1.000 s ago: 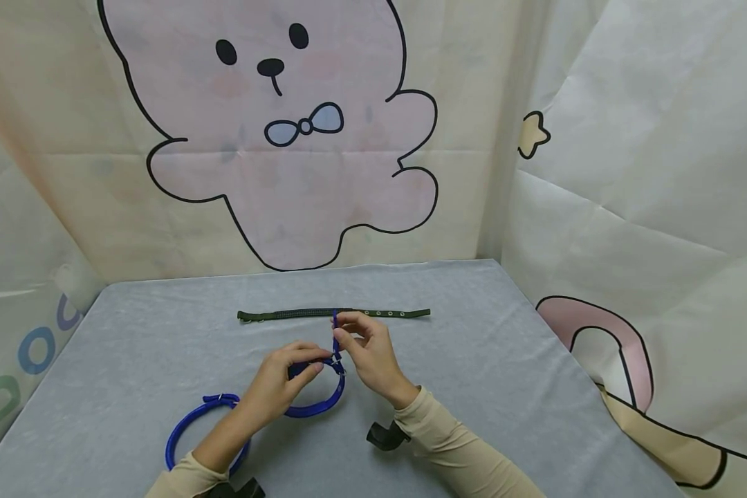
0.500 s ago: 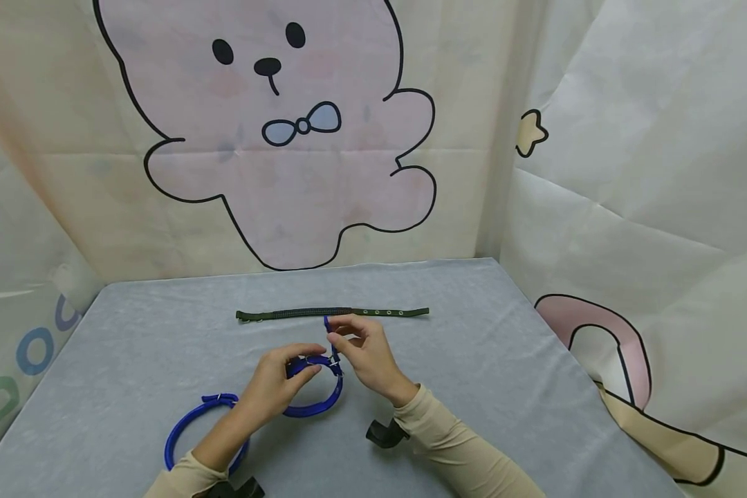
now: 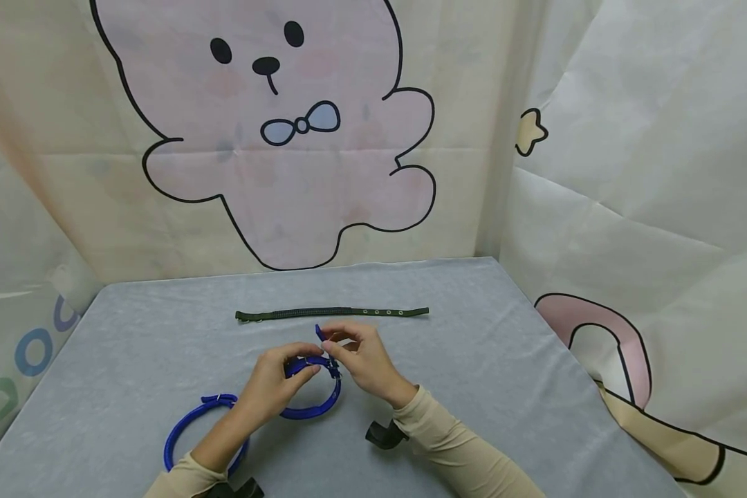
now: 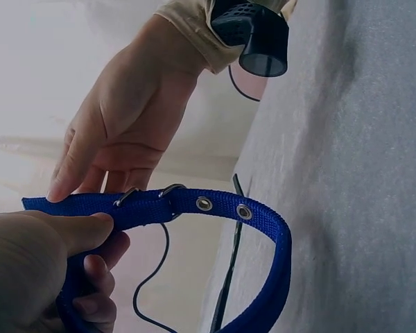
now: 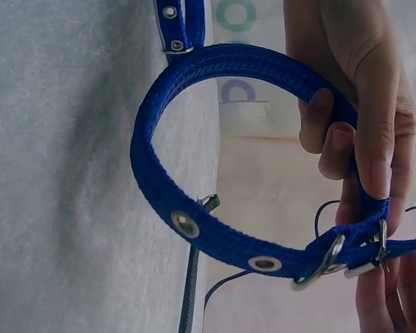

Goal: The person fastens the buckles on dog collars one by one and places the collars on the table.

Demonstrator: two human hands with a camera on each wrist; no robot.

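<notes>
A blue webbing collar [image 3: 311,413] is bent into a loop in front of me, its strap end [image 3: 319,333] threaded through the buckle and pointing up. My left hand [image 3: 272,380] grips the loop near the buckle, thumb on one side and fingers curled round the other. My right hand [image 3: 370,363] pinches the strap end between thumb and fingers, just past the buckle. Close up in the right wrist view, the metal buckle [image 5: 383,243] and D-ring sit on the band beside metal eyelets [image 5: 265,263].
Left of the hands, a second blue collar [image 3: 177,429] lies looped on the grey cloth-covered table [image 3: 504,415], partly behind the left forearm. Farther back a dark green collar [image 3: 311,313] lies stretched out straight. Printed curtains [image 3: 448,207] surround the table.
My right hand has come down and slightly left, bending the blue strap end over leftward from upright. My left hand keeps its grip, nearly unmoved.
</notes>
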